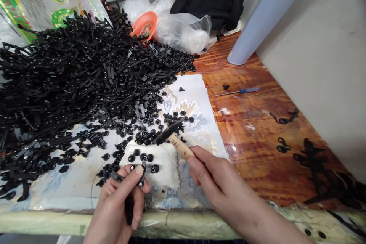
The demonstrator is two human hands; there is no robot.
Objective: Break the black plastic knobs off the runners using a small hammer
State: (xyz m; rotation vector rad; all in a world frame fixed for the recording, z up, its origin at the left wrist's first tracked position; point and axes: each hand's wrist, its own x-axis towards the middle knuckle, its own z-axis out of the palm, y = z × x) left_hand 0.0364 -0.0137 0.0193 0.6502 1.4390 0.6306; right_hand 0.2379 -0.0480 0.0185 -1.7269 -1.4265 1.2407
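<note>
The left fingers [138, 170] are closed on a black plastic runner [115, 175], pinching it between thumb and fingertips above the work. The right fingers [197, 164] wrap the handle of a wooden-handled tool [180, 146], whose black head angles down-left, near the runner. The left hand [120, 206] and right hand [225, 187] hang just over a white cloth pad [162, 171] scattered with loose black knobs [136, 153]. A large heap of black runners [71, 80] spreads left across a patterned sheet [188, 99]. That sheet lies on a varnished wooden surface [251, 148], with a screwdriver [238, 91] off to the right. Beyond the heap sit an orange bowl [144, 26], a plastic bag [183, 32] and a black backpack [211, 0].
</note>
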